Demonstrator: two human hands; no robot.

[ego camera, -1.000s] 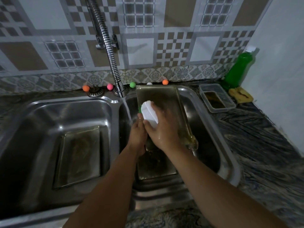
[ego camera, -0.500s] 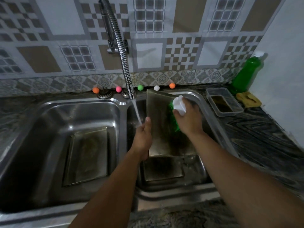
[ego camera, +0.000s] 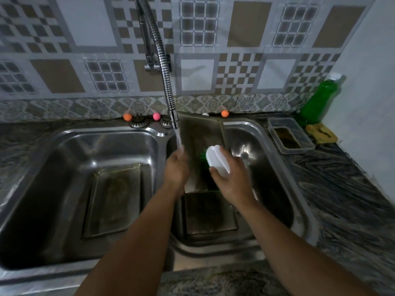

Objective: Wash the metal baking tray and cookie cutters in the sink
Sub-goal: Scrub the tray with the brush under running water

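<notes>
A metal baking tray (ego camera: 201, 135) stands tilted in the right sink basin (ego camera: 271, 159), its top edge leaning toward the back rim. My left hand (ego camera: 176, 169) grips the tray's left edge, under the running water from the faucet (ego camera: 168, 99). My right hand (ego camera: 232, 178) holds a white-handled scrub brush (ego camera: 217, 160) with green bristles pressed against the tray's face. A second tray (ego camera: 210, 212) lies flat on the bottom of the right basin. Another tray (ego camera: 113, 199) lies flat in the left basin (ego camera: 64, 167). No cookie cutters are visible.
A green detergent bottle (ego camera: 319, 101), a yellow sponge (ego camera: 321, 133) and a clear plastic container (ego camera: 289, 135) sit on the counter at the back right. Small coloured balls (ego camera: 156, 116) line the sink's back rim. Dark marbled counter runs along the right.
My right hand moved the brush across the tray, from its left side to its upper right, then down to the middle. My left hand kept its hold on the tray's left edge.
</notes>
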